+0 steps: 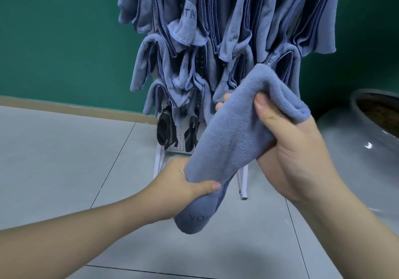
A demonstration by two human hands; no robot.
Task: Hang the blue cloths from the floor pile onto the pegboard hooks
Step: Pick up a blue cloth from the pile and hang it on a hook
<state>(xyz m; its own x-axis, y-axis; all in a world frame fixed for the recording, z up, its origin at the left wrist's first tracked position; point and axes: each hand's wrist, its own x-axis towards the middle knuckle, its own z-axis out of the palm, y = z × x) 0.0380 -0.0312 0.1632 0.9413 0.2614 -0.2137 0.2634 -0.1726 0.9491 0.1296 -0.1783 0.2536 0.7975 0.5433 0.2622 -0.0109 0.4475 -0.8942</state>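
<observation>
Head view: the lower end of a folded blue cloth (235,147) is gripped by the left hand (183,189), thumb curled across its front and the other fingers hidden behind. The upper end is held by the right hand (287,149), thumb pressed onto the fold and fingertips seen past the cloth's far edge. The cloth is carried in the air between both hands, in front of the lower part of the pegboard (179,137), clear of the tiled floor (64,149). Its long axis runs on a diagonal, the lower end pointing down-left toward the person and the folded upper end pointing up-right toward the hung cloths (194,19). The floor pile is not in view. For a good hang, the upper fold is best kept gathered, a free hook found among the crowded rows, and the fold lowered fully over it before either grip is eased. Dark items (165,127) hang on the lowest hooks.
</observation>
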